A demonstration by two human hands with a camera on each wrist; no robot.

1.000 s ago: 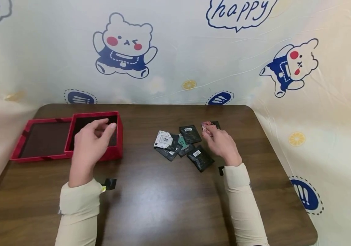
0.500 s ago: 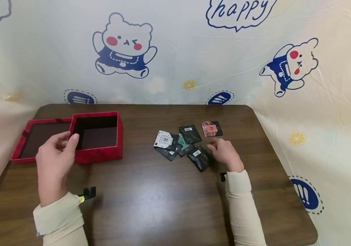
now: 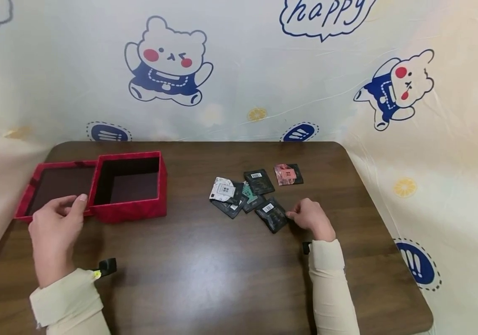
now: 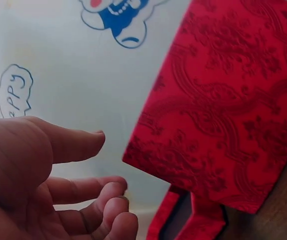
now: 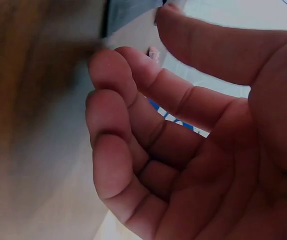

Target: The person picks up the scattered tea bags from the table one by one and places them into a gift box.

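My left hand [image 3: 56, 232] hovers over the table in front of the red box, near the box lid. In the left wrist view its thumb and loosely bent fingers [image 4: 118, 205] hold nothing, and the patterned red box [image 4: 218, 110] is beside them. My right hand [image 3: 311, 217] is low over the table, fingertips right at the right edge of a black sachet [image 3: 272, 215]. Seen from the right wrist, there is a gap between the thumb and the bent fingers [image 5: 111, 117]. More sachets overlap farther left, among them a white-and-black sachet [image 3: 224, 190] and a green-and-black one [image 3: 250, 195].
The open red box [image 3: 127, 211] stands at the back left, its dark inside showing. A shallow red lid [image 3: 23, 215] lies against its left side. Behind the pile are another black sachet [image 3: 259, 181] and a pink-and-black sachet [image 3: 287, 174]. A printed cloth [image 3: 239, 70] hangs behind the table.
My left hand has moved from over the box leftward and toward me. My right hand has left the pink-and-black sachet, now lying at the back, and come nearer to the black sachet's edge.
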